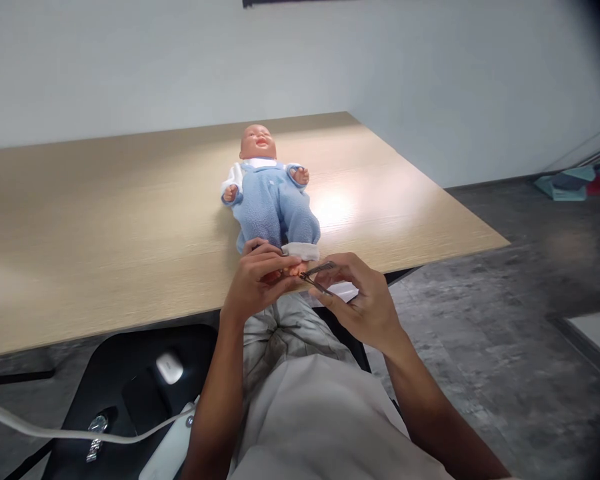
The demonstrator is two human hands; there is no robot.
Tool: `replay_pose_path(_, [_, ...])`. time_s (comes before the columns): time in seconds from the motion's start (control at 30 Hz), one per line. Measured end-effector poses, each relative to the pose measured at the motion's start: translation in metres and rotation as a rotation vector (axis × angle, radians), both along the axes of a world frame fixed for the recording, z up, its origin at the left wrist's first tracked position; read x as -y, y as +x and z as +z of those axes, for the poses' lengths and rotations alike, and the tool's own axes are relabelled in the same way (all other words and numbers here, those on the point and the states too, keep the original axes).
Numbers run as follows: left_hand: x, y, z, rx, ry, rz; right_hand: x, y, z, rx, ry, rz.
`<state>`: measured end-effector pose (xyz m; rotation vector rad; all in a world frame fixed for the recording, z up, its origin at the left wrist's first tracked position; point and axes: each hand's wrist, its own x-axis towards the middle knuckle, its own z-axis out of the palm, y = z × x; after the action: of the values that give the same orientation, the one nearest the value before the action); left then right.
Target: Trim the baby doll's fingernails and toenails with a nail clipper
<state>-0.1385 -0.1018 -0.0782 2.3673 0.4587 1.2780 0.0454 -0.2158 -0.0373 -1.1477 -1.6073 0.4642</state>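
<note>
A baby doll (275,193) in blue fleece overalls with white sleeves lies on its back on the table, its head pointing away from me. My left hand (257,277) is closed around the doll's foot (296,269), just below a white trouser cuff (303,251). Between the thumb and fingers of my right hand (365,297) is a metal nail clipper (323,268), its lever and body spread apart in a V. The clipper's tip is at the doll's toes; whether it touches them I cannot tell. Part of the foot is hidden by my left fingers.
The light wooden table (105,220) has its front edge just beyond my lap. At lower left, a black chair (180,340) holds a wristwatch (97,433), a white case (169,368), a dark flat item (145,400) and a white device (173,447) with a cable (80,433).
</note>
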Motion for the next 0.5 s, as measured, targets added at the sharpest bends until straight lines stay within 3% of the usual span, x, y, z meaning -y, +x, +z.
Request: replay_pose_path(0.5, [0.0025,0.0000,0.0028,0.003,-0.033,0.007,-0.0013,-0.0080,0.0050,0.229,0.025,-0.052])
